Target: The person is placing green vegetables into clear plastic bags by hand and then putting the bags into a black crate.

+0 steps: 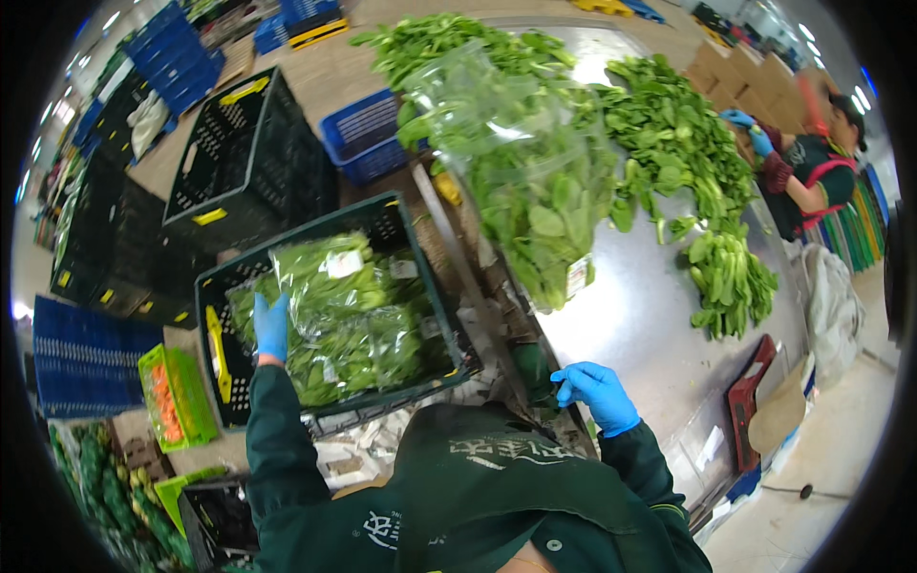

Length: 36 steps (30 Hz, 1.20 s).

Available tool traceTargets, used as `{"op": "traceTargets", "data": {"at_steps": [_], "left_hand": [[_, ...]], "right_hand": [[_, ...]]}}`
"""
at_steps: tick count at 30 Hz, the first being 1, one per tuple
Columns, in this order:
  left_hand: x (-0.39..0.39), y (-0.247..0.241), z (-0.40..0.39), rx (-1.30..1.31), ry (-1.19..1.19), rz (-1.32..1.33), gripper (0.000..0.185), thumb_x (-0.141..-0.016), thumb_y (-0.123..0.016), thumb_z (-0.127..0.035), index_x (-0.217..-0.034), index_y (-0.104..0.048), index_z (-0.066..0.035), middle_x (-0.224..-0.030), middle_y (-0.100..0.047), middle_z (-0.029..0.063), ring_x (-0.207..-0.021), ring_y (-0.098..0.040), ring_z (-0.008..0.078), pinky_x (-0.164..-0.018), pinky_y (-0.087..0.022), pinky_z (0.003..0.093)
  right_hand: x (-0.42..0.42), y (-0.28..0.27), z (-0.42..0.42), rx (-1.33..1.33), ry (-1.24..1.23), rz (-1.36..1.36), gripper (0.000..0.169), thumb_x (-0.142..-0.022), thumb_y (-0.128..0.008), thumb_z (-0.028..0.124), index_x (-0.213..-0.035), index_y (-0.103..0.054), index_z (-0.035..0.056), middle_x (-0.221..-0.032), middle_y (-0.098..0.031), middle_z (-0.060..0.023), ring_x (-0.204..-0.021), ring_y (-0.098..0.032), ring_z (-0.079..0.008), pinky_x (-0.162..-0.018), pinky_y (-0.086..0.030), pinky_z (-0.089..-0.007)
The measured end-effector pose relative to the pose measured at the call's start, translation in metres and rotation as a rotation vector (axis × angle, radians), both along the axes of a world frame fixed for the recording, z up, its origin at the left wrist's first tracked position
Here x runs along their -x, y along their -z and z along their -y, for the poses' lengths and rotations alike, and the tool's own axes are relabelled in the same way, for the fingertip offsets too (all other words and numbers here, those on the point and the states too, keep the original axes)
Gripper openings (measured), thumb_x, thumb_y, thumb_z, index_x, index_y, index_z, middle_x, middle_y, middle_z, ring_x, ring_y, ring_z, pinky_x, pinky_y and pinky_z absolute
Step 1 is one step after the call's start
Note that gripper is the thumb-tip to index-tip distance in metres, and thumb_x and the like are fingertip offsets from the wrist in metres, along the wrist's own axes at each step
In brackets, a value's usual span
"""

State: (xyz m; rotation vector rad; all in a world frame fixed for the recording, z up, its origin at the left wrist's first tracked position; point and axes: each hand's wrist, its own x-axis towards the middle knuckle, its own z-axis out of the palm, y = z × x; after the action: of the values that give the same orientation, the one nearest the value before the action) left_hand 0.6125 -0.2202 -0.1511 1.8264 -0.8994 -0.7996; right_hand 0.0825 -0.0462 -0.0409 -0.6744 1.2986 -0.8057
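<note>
My left hand (pixel 271 329), in a blue glove, rests at the left side of bagged leafy greens (pixel 358 351) in a dark green plastic crate (pixel 435 286). Its thumb and fingers are apart; whether it grips a bag is not clear. Over the near edge of the metal table (pixel 609 286) is my right hand (pixel 596 394), also gloved, fingers curled, with no object visible in it. A clear bag of leafy greens (pixel 559 229) with a label lies at the table's left edge, below more clear plastic bags (pixel 494 107). Loose leafy greens (pixel 666 150) and a bunch (pixel 731 279) lie farther right.
An empty dark crate (pixel 215 179) and a blue basket (pixel 365 136) stand beyond the filled crate. A green basket of orange items (pixel 175 401) is at the left. A dark red tool or bracket (pixel 749 401) lies at the table's right. A co-worker (pixel 817 165) stands across the table.
</note>
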Motion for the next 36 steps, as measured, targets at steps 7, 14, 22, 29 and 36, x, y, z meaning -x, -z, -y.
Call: {"op": "traceTargets", "data": {"at_steps": [7,14,22,29,36], "left_hand": [[0.258,-0.091,0.024,0.144,0.701,-0.376,0.050,-0.089,-0.065,-0.018,-0.133,-0.049,0.000,-0.123,-0.059,0.0106,-0.109,-0.056,0.0156,-0.095,-0.043,0.0271],[0.339,-0.114,0.091,-0.073,0.836,-0.439,0.026,-0.090,-0.063,-0.018,-0.107,-0.065,0.002,-0.098,-0.066,0.0036,-0.089,-0.057,0.0092,-0.080,-0.045,0.0239],[0.385,-0.164,0.032,0.194,1.143,-0.574,0.016,-0.088,-0.063,-0.008,-0.103,-0.067,-0.001,-0.117,-0.063,0.0067,-0.104,-0.058,0.0125,-0.090,-0.044,0.0259],[0.458,-0.185,0.006,0.043,1.132,-0.792,0.023,-0.090,-0.061,-0.009,-0.111,-0.064,0.001,-0.110,-0.066,0.0071,-0.097,-0.060,0.0126,-0.089,-0.045,0.0260],[0.477,-0.185,-0.052,0.032,1.102,-0.855,0.023,-0.089,-0.062,-0.006,-0.110,-0.065,0.000,-0.111,-0.064,0.0041,-0.100,-0.058,0.0107,-0.091,-0.044,0.0255]], "right_hand": [[0.047,0.015,0.069,0.255,0.189,-0.382,0.036,-0.090,-0.062,0.022,-0.117,-0.060,-0.0015,-0.103,-0.063,-0.0077,-0.090,-0.058,-0.0121,-0.077,-0.049,-0.0263],[0.078,0.031,0.217,0.647,0.246,-0.392,0.057,-0.084,-0.070,0.026,-0.130,-0.050,-0.0027,-0.122,-0.058,-0.0135,-0.116,-0.052,-0.0214,-0.099,-0.041,-0.0328],[0.128,0.017,0.193,0.457,0.007,-0.211,0.055,-0.085,-0.069,0.027,-0.132,-0.050,0.0074,-0.119,-0.059,-0.0046,-0.104,-0.055,-0.0131,-0.085,-0.044,-0.0287],[0.143,0.029,0.153,0.267,0.061,-0.106,0.037,-0.087,-0.064,0.027,-0.119,-0.061,0.0078,-0.108,-0.063,-0.0032,-0.098,-0.057,-0.0120,-0.083,-0.047,-0.0304],[0.166,-0.019,0.160,0.553,0.319,-0.093,0.025,-0.091,-0.059,0.028,-0.102,-0.064,0.0052,-0.096,-0.065,-0.0034,-0.085,-0.061,-0.0122,-0.077,-0.051,-0.0309]]}}
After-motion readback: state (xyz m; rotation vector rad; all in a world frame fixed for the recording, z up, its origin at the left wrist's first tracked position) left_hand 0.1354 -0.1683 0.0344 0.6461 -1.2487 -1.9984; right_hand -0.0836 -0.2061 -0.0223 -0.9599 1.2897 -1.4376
